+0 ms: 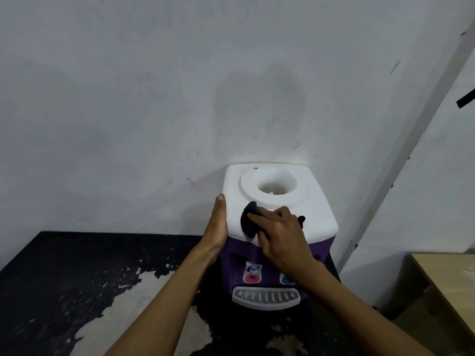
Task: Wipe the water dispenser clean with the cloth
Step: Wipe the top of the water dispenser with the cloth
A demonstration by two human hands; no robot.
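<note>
A small water dispenser (317,201) with a white top and purple body stands on a black table against the wall. Its top has a round open well. My left hand (217,224) lies flat against the dispenser's left side, fingers straight. My right hand (282,238) presses a dark cloth (248,220) onto the front part of the white top, fingers spread over it. A red tap (253,274), a blue tap (286,278) partly behind my wrist, and a white drip tray (266,298) show on the front.
The black table (77,278) has large patches of peeled paint. A white wall stands right behind the dispenser. A light wooden desk (447,283) sits at the right, with a gap between it and the table.
</note>
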